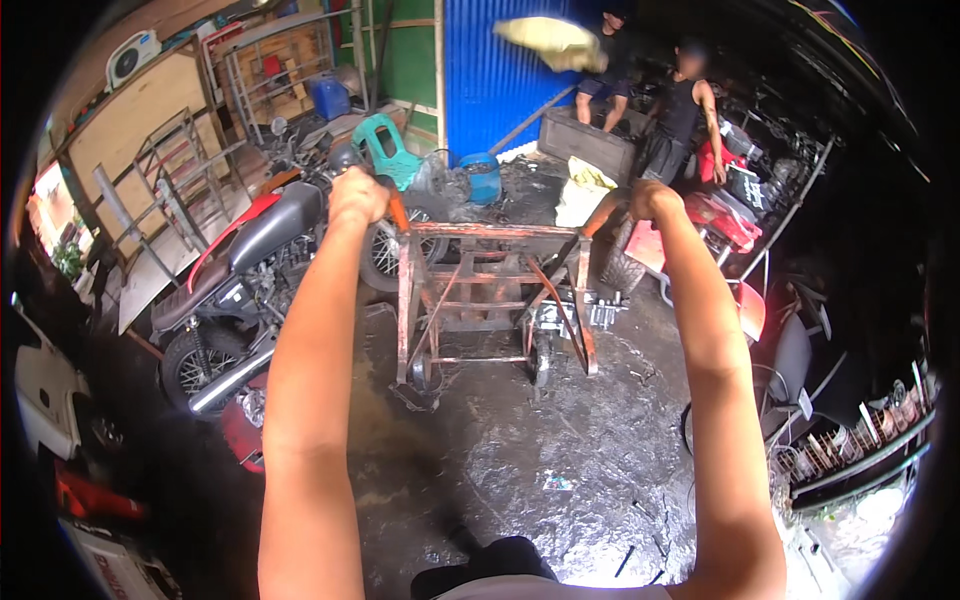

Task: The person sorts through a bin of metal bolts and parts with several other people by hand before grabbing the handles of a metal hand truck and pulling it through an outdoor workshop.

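Both my arms reach forward to a rusty, red-orange metal pushcart. My left hand is closed around the end of its left handle. Around the right handle my right hand is closed in the same way. The cart's frame has several crossbars and diagonal braces. Below it a left wheel and a right wheel rest on the dark, wet floor. A metal engine part shows on the floor beside the cart's right side.
A motorcycle stands close on the left. Red motorcycles line the right. Ahead are a green plastic chair, a blue bucket and a pale sack. Two people stand by a grey bin; a yellowish sack is beside one.
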`<action>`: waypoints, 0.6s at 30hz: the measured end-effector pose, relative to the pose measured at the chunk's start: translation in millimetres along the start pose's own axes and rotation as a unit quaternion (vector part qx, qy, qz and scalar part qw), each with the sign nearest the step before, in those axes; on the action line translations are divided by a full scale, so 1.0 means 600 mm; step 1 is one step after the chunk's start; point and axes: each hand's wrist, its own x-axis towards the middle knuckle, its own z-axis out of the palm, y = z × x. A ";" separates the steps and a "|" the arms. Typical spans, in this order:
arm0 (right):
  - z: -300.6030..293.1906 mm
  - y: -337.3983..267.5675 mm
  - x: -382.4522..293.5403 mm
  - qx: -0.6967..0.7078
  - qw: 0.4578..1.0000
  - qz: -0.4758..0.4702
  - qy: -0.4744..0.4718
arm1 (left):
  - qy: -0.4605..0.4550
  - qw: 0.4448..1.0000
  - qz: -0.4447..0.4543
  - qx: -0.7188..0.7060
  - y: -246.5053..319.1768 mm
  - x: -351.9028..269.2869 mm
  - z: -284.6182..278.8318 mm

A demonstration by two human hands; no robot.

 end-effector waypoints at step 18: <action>0.006 0.017 0.020 -0.011 1.000 -0.018 0.003 | 0.014 0.999 0.017 0.029 0.005 -0.005 0.006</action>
